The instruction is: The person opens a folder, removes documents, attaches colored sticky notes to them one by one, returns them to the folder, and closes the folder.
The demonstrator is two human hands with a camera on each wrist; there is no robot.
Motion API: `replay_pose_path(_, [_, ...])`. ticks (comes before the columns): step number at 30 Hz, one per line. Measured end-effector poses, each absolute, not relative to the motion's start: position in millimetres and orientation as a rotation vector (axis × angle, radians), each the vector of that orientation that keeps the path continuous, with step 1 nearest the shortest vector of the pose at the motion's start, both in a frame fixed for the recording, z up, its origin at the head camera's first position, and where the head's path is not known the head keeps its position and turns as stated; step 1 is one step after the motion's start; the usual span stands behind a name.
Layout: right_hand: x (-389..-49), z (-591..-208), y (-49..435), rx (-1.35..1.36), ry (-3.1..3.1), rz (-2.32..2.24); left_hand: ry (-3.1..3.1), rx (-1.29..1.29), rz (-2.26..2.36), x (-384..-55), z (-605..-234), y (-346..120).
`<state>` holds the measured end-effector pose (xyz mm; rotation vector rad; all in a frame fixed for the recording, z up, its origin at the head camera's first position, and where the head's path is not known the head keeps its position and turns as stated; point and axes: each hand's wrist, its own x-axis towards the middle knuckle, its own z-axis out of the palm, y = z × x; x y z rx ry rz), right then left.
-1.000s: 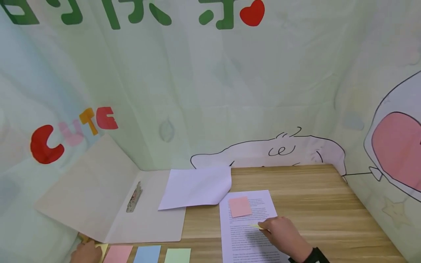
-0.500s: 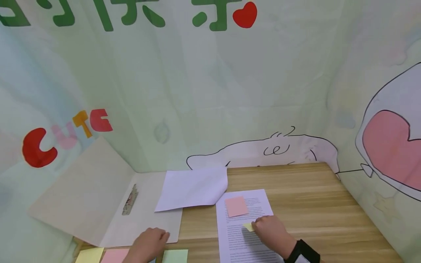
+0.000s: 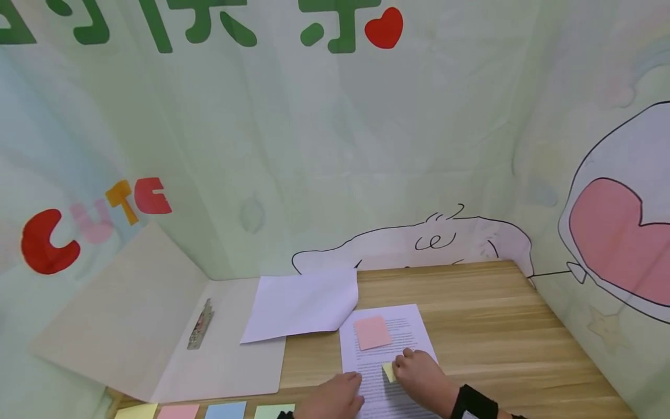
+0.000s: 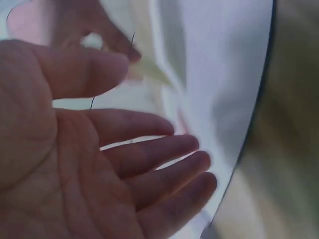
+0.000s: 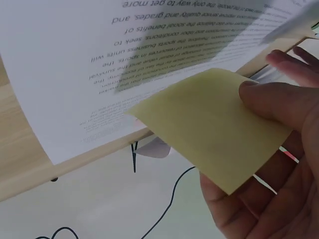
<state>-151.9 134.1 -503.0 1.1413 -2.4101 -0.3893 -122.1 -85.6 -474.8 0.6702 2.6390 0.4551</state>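
Observation:
My right hand (image 3: 425, 377) pinches a yellow sticky note (image 5: 209, 127) between thumb and fingers, just above a printed sheet (image 3: 369, 366). A pink sticky note (image 3: 373, 333) lies on the upper part of that sheet. Over the sheet's lower left edge is my left hand (image 3: 335, 397); in the left wrist view its fingers (image 4: 164, 154) are spread loosely and hold nothing. Whether the left hand touches the paper cannot be made out.
An opened folder (image 3: 230, 372) with a metal clip (image 3: 201, 325) stands at the left, its cover raised. A blank sheet (image 3: 300, 305) overlaps it. Yellow (image 3: 137, 412), pink (image 3: 178, 412), blue (image 3: 225, 410) and green sticky notes (image 3: 274, 411) line the front edge of the wooden table (image 3: 471, 308).
My left hand has moved right from the yellow pad, past the other pads, to the printed sheet. The right hand has shifted slightly with the yellow sticky note, which now shows more upright.

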Motion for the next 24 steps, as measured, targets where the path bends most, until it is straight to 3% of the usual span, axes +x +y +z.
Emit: replay_pose_path(24, [-149, -514, 133, 1.364, -2.322, -0.461, 2.886, 0.977, 0.082, -115, -516, -48])
